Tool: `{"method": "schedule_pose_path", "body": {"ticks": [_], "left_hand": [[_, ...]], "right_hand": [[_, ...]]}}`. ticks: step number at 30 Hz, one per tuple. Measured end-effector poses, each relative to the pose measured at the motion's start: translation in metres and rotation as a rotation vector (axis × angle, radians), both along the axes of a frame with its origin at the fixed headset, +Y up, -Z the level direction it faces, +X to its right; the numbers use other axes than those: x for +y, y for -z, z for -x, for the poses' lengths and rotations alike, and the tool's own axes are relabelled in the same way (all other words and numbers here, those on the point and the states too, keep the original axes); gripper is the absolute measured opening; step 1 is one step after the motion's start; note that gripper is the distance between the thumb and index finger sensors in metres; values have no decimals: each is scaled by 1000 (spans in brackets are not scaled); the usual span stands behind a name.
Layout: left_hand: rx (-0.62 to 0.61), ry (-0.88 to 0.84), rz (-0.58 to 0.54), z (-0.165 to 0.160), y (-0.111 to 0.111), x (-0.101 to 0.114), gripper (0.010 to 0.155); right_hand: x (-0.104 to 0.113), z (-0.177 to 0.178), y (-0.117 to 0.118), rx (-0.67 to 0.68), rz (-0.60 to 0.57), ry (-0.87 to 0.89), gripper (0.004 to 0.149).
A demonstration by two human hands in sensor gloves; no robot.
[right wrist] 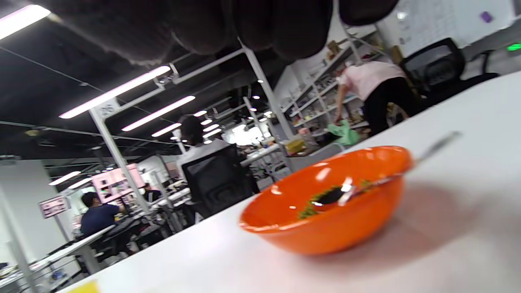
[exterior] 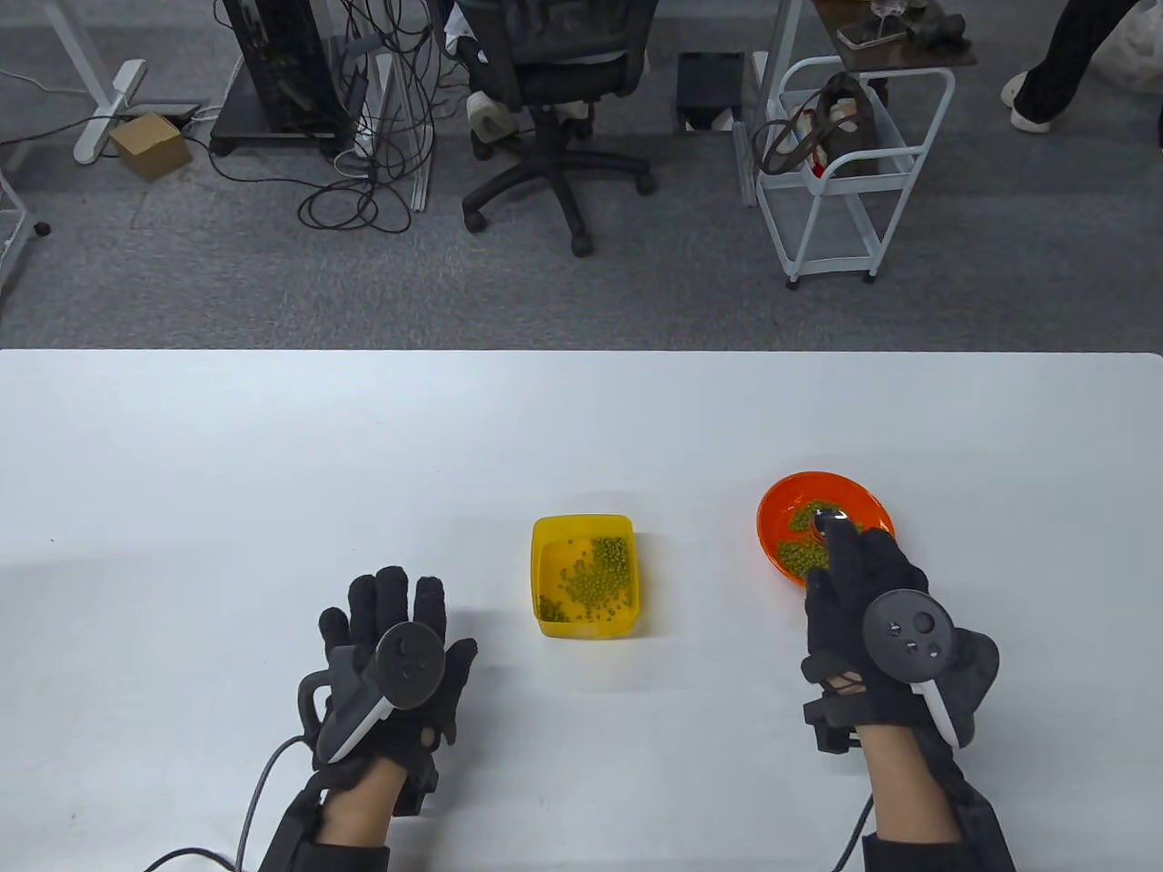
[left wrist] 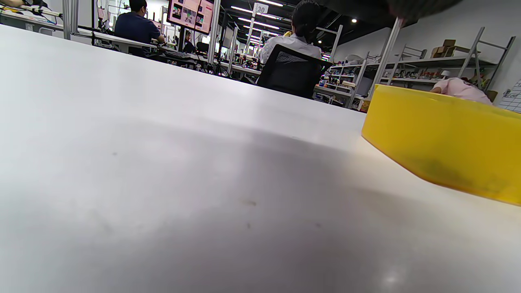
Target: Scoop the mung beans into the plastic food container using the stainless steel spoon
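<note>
Spoon [right wrist: 346,194] lies in orange bowl [exterior: 849,495] among beans; right hand [exterior: 868,604] above it, grip unclear. Left hand [exterior: 392,649] flat, fingers spread on worktop [exterior: 273,472].

My white bench [exterior: 227,472] carries a yellow tub [exterior: 584,627] near the middle and an orange bowl [exterior: 781,495] well to its right. My left hand [exterior: 391,654] lies flat on it, left of the tub.
</note>
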State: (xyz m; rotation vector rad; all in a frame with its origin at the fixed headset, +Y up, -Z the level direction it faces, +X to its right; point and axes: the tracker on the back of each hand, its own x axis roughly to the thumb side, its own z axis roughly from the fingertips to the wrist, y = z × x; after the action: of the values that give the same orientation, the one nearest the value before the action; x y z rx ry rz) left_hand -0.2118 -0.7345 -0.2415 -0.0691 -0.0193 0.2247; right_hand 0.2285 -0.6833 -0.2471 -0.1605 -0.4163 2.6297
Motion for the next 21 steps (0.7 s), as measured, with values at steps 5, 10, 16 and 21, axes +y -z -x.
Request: {"method": "schedule_pose_path", "body": {"ticks": [5, 10, 16, 21], "left_hand": [[0, 0, -5, 0, 0, 0, 77], [4, -1, -3, 1, 0, 0, 77], [4, 1, -1, 1, 0, 0, 77], [2, 2, -4, 1, 0, 0, 77]], "right_hand": [[2, 31, -5, 112, 10, -79, 60], [-11, 52, -3, 222, 128, -131, 64], [-33, 67, 2, 291, 270, -213, 72], [-39, 68, 4, 302, 304, -216, 73]]}}
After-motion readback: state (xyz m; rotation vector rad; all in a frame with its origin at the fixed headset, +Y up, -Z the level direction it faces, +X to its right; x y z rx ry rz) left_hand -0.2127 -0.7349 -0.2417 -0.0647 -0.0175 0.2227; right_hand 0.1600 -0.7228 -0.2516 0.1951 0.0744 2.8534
